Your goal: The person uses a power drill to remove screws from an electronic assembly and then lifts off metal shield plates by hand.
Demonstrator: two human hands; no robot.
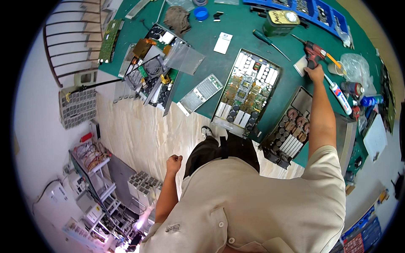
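Observation:
At the right of the green bench, my right hand (pixel 314 73) is closed round the handle of a red and black cordless drill (pixel 313 51). The drill's long bit points to the far left. Hanging low beside my body, my left hand (pixel 174 163) has its fingers curled together. Whatever may be in them is too small or hidden to tell. Between the hands, an opened power supply unit (pixel 246 90) shows its circuit board inside a metal case. A second open unit (pixel 289 130) with coils and capacitors sits below my right forearm. A perforated metal cover (pixel 200 94) lies left of the first unit.
A green screwdriver (pixel 270 43) lies near a green and yellow can (pixel 280 23). Blue parts bins (pixel 310 12) stand at the back. Stripped parts and fans (pixel 152 67) crowd the left. A sealant tube (pixel 339 97) and a spray can (pixel 352 88) lie right of my arm.

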